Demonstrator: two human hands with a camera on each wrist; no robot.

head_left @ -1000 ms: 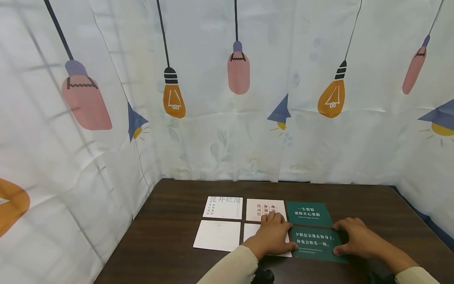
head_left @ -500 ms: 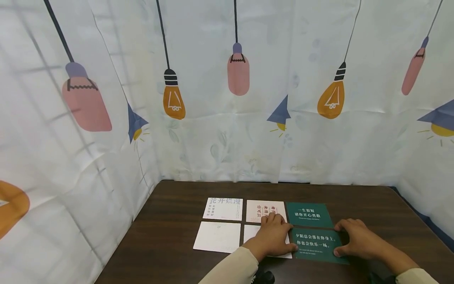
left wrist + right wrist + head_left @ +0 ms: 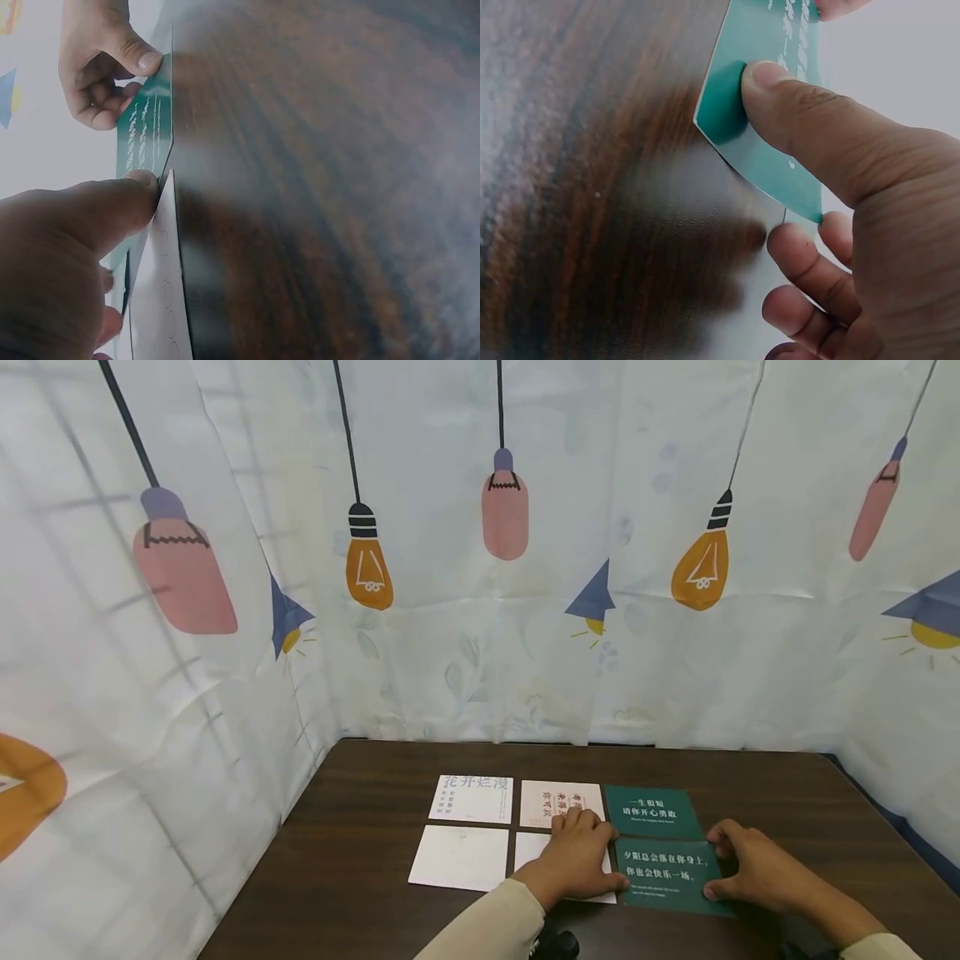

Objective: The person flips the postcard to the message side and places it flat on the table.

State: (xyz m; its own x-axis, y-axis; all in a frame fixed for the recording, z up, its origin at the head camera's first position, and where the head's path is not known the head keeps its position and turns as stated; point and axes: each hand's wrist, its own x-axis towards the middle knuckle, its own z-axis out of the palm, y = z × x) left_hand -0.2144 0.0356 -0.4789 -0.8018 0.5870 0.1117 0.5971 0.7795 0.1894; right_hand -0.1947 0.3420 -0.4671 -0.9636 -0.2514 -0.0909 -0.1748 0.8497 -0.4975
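In the head view a green card with white lettering lies at the near right of two rows of cards. My left hand holds its left edge, thumb at the near corner and index finger near the far one. That hand also covers much of a white card. At the card's right edge my right hand holds it between thumb and curled fingers. The right wrist view shows the right thumb pressing the green card, whose edge bows slightly. Part of the left fingers is hidden in the left wrist view.
Beyond lie another green card, a pale pink card with red lettering and a white card with blue lettering. A plain white card lies near left. The dark wooden table meets a printed curtain behind.
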